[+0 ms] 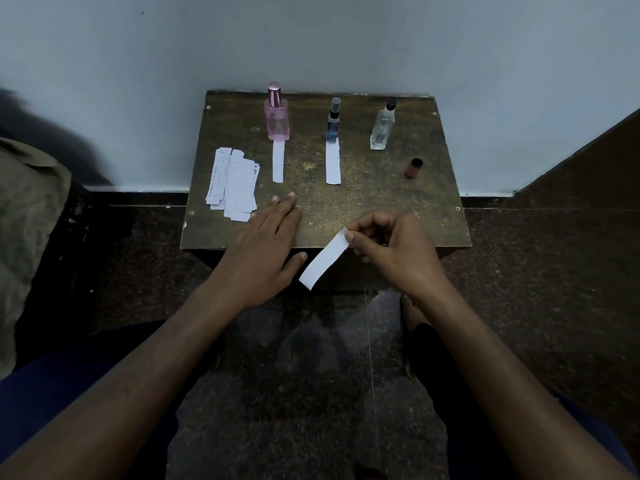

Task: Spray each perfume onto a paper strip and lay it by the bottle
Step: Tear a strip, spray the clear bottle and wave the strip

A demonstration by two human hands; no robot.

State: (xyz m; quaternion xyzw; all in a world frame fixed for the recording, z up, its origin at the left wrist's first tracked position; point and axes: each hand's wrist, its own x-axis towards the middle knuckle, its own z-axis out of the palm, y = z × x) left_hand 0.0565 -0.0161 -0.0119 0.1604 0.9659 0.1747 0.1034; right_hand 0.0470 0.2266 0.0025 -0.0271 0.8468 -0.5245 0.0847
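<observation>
**stripsniffer:** So the right hand (398,251) is pinching a fresh paper strip (323,259) by its upper end, thumb against curled fingertips, out over the near edge of the little table (446,209). Left hand (266,237) is lying flat on the table, fingers straight and close together, gripping nothing. Pink bottle (277,116) and blue bottle (333,121) are each sitting with a strip already laid in front. The clear bottle (381,128) on the right is standing with its cap (414,167) off beside it and no strip, so I'm guessing that's the one coming up.

**decantdan:** Agreed. Tips: keep pinching at the very end so the fingers are staying out of the mist, and free the left hand to press the nozzle. Aim at the loose end, from a little way off, or the paper's going soggy and limp.

**stripsniffer:** Which way is it pointing right now?

**decantdan:** Long axis is running diagonally, pinched end up and right, free end hanging down-left toward the person. The two laid strips are lying lengthwise, running from bottle toward the front edge, so I'd be turning this one to match. Spare strips (232,181) are piled at the left.
</observation>
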